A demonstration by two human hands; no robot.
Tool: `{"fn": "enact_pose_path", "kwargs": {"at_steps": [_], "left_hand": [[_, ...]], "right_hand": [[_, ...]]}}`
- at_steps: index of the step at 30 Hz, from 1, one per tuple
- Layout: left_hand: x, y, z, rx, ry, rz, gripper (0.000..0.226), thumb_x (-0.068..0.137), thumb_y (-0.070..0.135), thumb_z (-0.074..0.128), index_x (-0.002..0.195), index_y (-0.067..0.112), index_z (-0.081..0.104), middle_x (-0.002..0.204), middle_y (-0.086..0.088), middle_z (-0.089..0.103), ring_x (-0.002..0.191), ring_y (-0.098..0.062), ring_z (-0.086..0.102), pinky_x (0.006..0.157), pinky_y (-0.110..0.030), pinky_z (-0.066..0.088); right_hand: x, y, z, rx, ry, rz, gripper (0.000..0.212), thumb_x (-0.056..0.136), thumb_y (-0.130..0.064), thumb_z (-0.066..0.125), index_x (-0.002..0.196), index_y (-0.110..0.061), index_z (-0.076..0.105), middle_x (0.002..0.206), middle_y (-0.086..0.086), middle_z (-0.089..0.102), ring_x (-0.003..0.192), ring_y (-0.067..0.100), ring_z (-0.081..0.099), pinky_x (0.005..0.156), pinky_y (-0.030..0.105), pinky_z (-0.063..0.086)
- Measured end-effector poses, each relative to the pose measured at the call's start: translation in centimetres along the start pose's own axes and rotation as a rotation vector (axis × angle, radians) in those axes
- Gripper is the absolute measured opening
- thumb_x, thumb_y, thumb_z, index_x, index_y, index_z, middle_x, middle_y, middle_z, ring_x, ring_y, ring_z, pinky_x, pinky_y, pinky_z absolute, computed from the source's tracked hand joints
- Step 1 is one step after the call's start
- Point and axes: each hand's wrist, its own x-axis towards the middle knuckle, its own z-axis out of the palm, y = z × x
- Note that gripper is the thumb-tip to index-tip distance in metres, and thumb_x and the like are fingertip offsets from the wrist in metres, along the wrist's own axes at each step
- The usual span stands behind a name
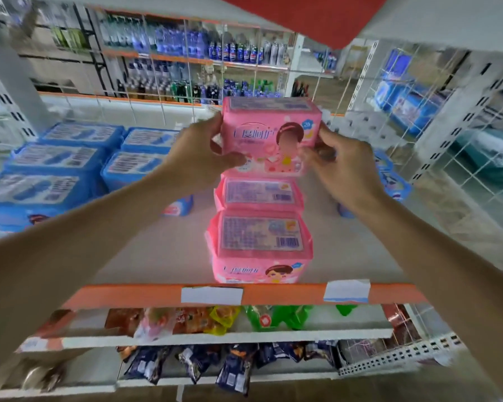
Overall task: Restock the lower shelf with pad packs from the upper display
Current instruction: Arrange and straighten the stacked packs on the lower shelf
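Now both hands, left hand (198,153) and right hand (343,169), clamped on soft pink plastic-wrapped pad pack (270,134) at 12 o'clock; likely light, squashy, slippery film; hold end faces

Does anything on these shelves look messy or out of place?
Mostly tidy. On the orange-edged shelf, the right price label looks torn and crooked beside the straight left label. Both hands hold a pink pad pack above the pink row.

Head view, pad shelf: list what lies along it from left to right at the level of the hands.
Blue pad packs → left hand → held pink pad pack → right hand → white wire grid side panel.
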Motion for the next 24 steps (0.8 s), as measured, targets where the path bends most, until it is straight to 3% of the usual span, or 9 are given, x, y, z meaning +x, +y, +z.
{"fn": "enact_pose_path", "kwargs": {"at_steps": [1, 3, 5, 8, 11, 15, 21, 24], "left_hand": [[0.7, 0.0, 0.0, 0.003, 0.010, -0.001, 0.049, 0.080, 0.022, 0.083, 0.124, 0.021, 0.063, 0.109, 0.008, 0.073, 0.082, -0.014, 0.067, 0.083, -0.033, 0.054], [2.0, -0.3, 0.1, -0.012, 0.025, -0.013, 0.051, 0.080, 0.019, 0.082, 0.127, 0.020, 0.062, 0.112, 0.007, 0.072, 0.078, -0.013, 0.067, 0.085, -0.034, 0.055], [3.3, -0.7, 0.3, -0.031, 0.038, -0.049, 0.052, 0.080, 0.014, 0.082, 0.128, 0.020, 0.063, 0.114, 0.008, 0.071, 0.076, -0.009, 0.066, 0.086, -0.033, 0.055], [4.8, -1.2, 0.9, -0.063, 0.048, -0.075, 0.051, 0.078, 0.009, 0.082, 0.125, 0.020, 0.064, 0.117, 0.008, 0.071, 0.083, -0.017, 0.071, 0.093, -0.040, 0.056], [5.9, -1.5, 1.2, -0.045, 0.066, -0.068, 0.047, 0.079, 0.007, 0.081, 0.122, 0.019, 0.064, 0.109, 0.015, 0.070, 0.077, -0.011, 0.070, 0.086, -0.037, 0.058], [7.2, -1.6, 1.5, -0.002, 0.072, -0.071, 0.047, 0.080, 0.008, 0.080, 0.123, 0.017, 0.063, 0.112, 0.013, 0.070, 0.084, -0.016, 0.072, 0.084, -0.034, 0.057], [8.9, -2.8, 2.2, 0.054, 0.072, -0.120, 0.047, 0.077, 0.008, 0.084, 0.119, 0.018, 0.066, 0.112, 0.000, 0.071, 0.085, -0.021, 0.069, 0.093, -0.041, 0.056], [8.9, -3.5, 2.7, 0.065, 0.066, -0.114, 0.044, 0.080, 0.011, 0.083, 0.120, 0.016, 0.065, 0.111, 0.001, 0.071, 0.092, -0.024, 0.070, 0.094, -0.041, 0.055]], "right_hand": [[0.6, 0.2, 0.2, -0.024, -0.005, -0.001, 0.043, 0.092, -0.034, 0.069, 0.131, -0.016, 0.066, 0.093, 0.004, 0.077, 0.080, 0.022, 0.072, 0.078, 0.034, 0.058], [2.0, 1.0, 0.6, -0.026, -0.018, 0.010, 0.041, 0.092, -0.038, 0.068, 0.128, -0.018, 0.068, 0.090, 0.006, 0.077, 0.079, 0.026, 0.073, 0.077, 0.043, 0.058], [3.4, 1.6, 1.2, 0.009, -0.034, 0.020, 0.034, 0.092, -0.039, 0.068, 0.120, -0.021, 0.071, 0.090, 0.001, 0.078, 0.079, 0.024, 0.073, 0.080, 0.043, 0.058], [5.0, 2.7, 2.0, 0.005, -0.032, 0.014, 0.033, 0.091, -0.040, 0.068, 0.118, -0.021, 0.073, 0.091, -0.002, 0.078, 0.078, 0.015, 0.073, 0.084, 0.035, 0.056], [6.1, 3.9, 2.7, 0.039, -0.042, 0.031, 0.036, 0.092, -0.039, 0.069, 0.123, -0.020, 0.072, 0.098, -0.004, 0.078, 0.082, 0.009, 0.073, 0.081, 0.023, 0.055], [7.1, 4.8, 3.6, 0.106, -0.058, 0.067, 0.038, 0.090, -0.046, 0.068, 0.123, -0.027, 0.071, 0.111, -0.004, 0.076, 0.103, 0.011, 0.071, 0.093, 0.037, 0.056], [7.6, 4.8, 4.4, 0.125, -0.051, 0.111, 0.029, 0.090, -0.033, 0.071, 0.117, -0.023, 0.074, 0.096, -0.001, 0.078, 0.087, 0.015, 0.073, 0.083, 0.042, 0.058], [7.6, 5.2, 4.7, 0.094, -0.044, 0.139, 0.019, 0.089, -0.034, 0.070, 0.102, -0.021, 0.077, 0.081, -0.004, 0.075, 0.073, 0.012, 0.069, 0.071, 0.037, 0.056]]}}
